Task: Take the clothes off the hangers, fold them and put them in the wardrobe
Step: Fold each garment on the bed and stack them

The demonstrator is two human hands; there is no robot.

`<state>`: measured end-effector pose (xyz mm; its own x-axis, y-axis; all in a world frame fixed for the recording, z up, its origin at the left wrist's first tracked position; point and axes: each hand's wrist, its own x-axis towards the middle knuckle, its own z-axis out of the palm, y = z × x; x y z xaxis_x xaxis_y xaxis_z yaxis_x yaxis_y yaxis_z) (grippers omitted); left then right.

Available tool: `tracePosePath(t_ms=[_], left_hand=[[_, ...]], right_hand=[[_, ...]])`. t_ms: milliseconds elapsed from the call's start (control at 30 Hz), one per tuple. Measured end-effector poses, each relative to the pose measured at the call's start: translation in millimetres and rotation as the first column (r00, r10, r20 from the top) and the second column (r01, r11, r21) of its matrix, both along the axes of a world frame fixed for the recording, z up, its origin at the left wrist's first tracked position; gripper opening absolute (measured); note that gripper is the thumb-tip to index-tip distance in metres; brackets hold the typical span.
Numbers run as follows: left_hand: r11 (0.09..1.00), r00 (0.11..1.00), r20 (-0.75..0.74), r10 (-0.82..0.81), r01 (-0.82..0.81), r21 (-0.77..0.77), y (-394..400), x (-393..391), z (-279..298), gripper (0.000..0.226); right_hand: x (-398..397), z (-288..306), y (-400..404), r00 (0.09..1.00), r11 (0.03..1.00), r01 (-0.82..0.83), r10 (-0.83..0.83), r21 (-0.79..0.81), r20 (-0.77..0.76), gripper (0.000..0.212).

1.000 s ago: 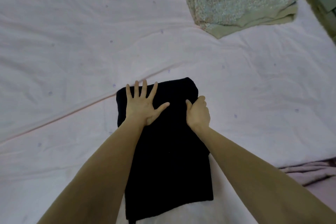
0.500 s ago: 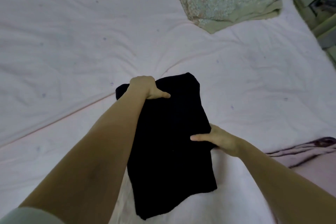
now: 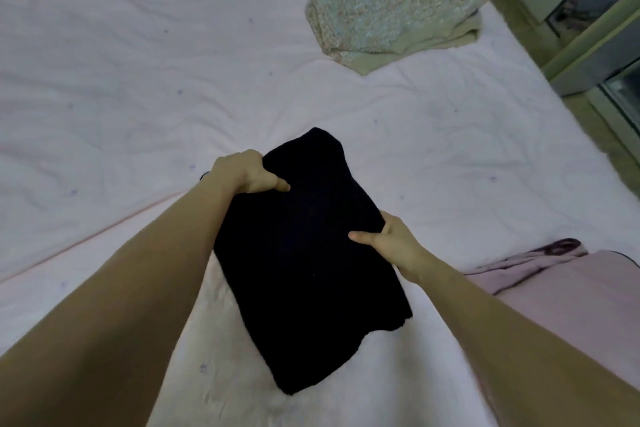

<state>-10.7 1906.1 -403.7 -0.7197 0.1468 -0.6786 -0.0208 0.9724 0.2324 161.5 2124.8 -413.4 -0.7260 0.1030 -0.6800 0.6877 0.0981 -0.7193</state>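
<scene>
Folded black garment [image 3: 311, 260] lies on the pink bed sheet [image 3: 138, 80]. Left hand [image 3: 247, 172] grips its far left corner, thumb on top; right hand [image 3: 394, 244] pinches the right edge. Folded pale green clothes [image 3: 388, 10] lie well beyond.

Our two forearms reach in bare to the frame's lower edge, no sleeve, watch or ring on our left hand [image 3: 246, 173] or right hand [image 3: 398, 246].
</scene>
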Motion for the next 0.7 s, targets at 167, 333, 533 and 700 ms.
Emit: tracePosePath(t_ms=[167,333,533,700], left_hand=[[0.905,0.959,0.250,0.136,-0.223,0.362,71,15,60,0.054],[0.856,0.958,0.284,0.029,-0.171,0.488,188,36,85,0.071],[0.789,0.974,0.178,0.139,-0.218,0.574,261,23,117,0.070],[0.718,0.919,0.308,0.246,-0.387,0.579,287,39,133,0.067]], right_hand=[[-17,64,105,1.000,0.972,-0.012,0.014,0.237,-0.006,0.039],[-21,114,208,0.995,0.758,-0.099,0.069,0.645,0.072,0.017],[-49,149,263,0.986,0.422,-0.053,0.164,0.905,-0.019,0.014],[-83,186,285,0.959,0.173,-0.098,0.279,0.980,0.047,0.022]])
